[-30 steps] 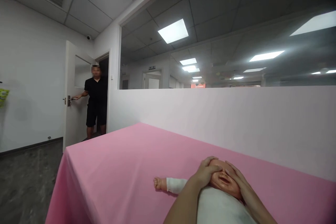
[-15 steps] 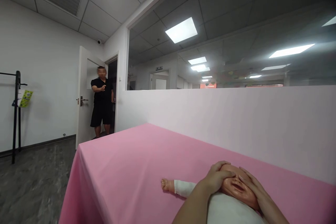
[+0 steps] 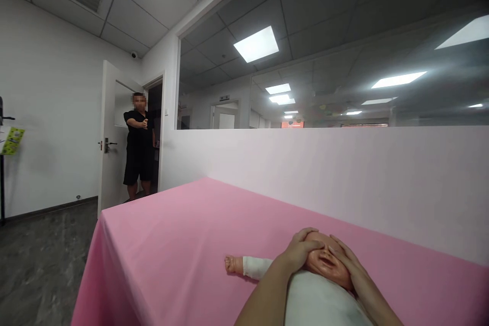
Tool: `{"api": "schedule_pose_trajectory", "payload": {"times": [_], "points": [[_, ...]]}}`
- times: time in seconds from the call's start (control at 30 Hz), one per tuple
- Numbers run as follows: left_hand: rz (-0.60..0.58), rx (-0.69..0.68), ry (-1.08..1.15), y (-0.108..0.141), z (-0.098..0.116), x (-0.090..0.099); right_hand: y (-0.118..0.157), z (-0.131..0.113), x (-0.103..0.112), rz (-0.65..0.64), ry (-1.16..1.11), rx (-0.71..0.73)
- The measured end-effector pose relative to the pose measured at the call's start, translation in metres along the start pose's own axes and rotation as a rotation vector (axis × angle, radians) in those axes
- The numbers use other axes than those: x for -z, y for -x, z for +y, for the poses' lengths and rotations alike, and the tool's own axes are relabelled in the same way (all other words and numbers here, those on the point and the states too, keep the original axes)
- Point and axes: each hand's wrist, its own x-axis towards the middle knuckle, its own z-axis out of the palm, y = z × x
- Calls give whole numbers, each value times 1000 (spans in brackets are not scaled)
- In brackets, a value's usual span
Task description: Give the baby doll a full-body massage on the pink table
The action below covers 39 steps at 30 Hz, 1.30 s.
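A baby doll [image 3: 324, 295] in a white suit lies on its back on a pink-covered table [image 3: 160, 234]. Its bare plastic head points away from me, mouth open. My left hand [image 3: 300, 250] grips the left side of the head, with the thumb laid across the eye area. Against the right side rests my right hand [image 3: 346, 260], fingers along the cheek and forehead. Between them the two hands cup the head, covering the eyes. One doll arm [image 3: 255, 266] stretches out to the left on the cloth, its small fist showing.
Behind the table runs a white half wall [image 3: 305, 163] with a large window [image 3: 324, 76] above. A person [image 3: 138, 142] in black stands in the doorway at the left, beside an open door [image 3: 109, 163]. A black stand [image 3: 3, 173] is cut off at the left edge.
My view has turned a little to the right, so everything sits further left. The person in the doorway has stretched an arm further forward. Both my hands stay on the doll's head.
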Motion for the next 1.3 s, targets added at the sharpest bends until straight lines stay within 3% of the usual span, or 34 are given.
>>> {"api": "schedule_pose_trajectory", "payload": {"times": [0.33,0.53,0.7,0.8,0.93,1.17,1.3], "points": [[-15,51,42,5,10,-4,1,1,-6,47,-41,31],[-23,27,18,0,1,1,4,-3,-9,87,-21,62],[-6,-2,5,-7,-4,1,6,-2,-9,31,-91,33],[-7,19,42,-2,0,-5,16,-6,-10,-14,-166,10],[-24,23,81,5,7,-10,24,-11,-13,0,-166,97],[-72,60,-16,17,25,-10,23,-12,-12,-44,-174,62],[-181,46,-79,30,33,-1,24,-13,-13,-31,-181,72]]}}
